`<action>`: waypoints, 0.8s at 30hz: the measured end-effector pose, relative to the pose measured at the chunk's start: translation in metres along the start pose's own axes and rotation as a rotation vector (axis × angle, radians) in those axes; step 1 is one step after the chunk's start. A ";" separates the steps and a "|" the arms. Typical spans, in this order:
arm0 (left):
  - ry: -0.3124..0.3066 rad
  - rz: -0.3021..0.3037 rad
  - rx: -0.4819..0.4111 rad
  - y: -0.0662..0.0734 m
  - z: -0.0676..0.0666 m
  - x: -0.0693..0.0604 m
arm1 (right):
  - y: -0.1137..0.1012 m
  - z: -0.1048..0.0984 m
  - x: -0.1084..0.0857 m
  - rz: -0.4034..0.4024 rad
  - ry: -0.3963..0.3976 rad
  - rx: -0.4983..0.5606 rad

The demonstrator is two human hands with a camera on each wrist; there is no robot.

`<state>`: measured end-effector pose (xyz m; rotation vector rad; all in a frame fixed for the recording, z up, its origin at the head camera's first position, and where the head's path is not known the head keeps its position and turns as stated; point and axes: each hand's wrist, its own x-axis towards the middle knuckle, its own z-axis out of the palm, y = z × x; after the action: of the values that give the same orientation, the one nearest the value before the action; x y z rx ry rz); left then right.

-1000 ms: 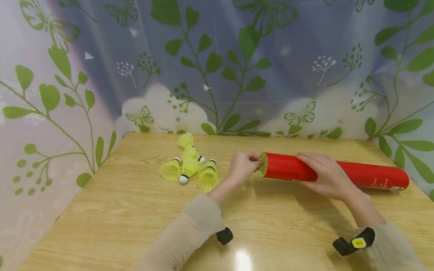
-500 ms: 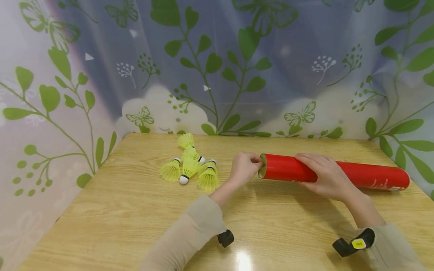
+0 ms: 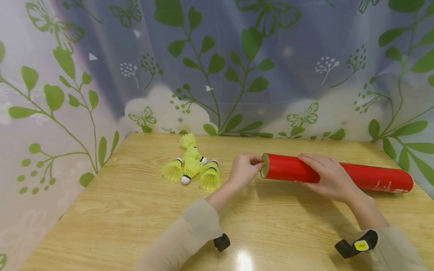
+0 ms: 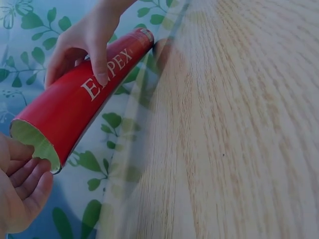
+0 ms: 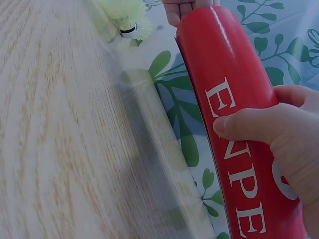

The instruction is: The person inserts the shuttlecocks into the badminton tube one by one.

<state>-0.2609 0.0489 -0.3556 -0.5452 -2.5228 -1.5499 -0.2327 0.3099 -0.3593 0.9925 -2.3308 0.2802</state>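
A long red tube, with white lettering in both wrist views, is held slightly tilted above the table. My right hand grips it around the middle, thumb over the letters in the right wrist view. At its open left end, my left hand has curled fingertips at the rim, reaching just into the mouth. The inside of the mouth looks light green in the left wrist view. Whether those fingers pinch anything there is hidden. Several yellow shuttlecocks with white bases lie grouped left of my left hand.
The wooden table runs back to a curtain printed with leaves and butterflies. One shuttlecock also shows beyond the tube's mouth in the right wrist view. Each wrist wears a black camera mount.
The bright yellow-green jagged edge seen in the tube's mouth a second ago looks darker and smoother now. Both hands keep nearly the same place. The head view has shifted slightly.
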 end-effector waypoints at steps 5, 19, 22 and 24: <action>-0.017 0.026 0.009 0.000 -0.006 -0.005 | 0.000 0.002 0.000 0.000 0.014 0.007; 0.024 -0.007 0.081 -0.019 -0.046 -0.020 | -0.002 0.004 -0.001 -0.006 0.010 0.002; 0.030 -0.043 0.067 -0.024 -0.059 -0.025 | -0.003 0.004 -0.001 -0.007 0.008 0.001; 0.038 -0.057 0.060 -0.027 -0.068 -0.028 | -0.003 0.004 0.000 -0.008 0.011 0.000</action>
<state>-0.2497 -0.0284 -0.3552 -0.4355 -2.5687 -1.4831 -0.2328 0.3064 -0.3629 0.9975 -2.3161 0.2819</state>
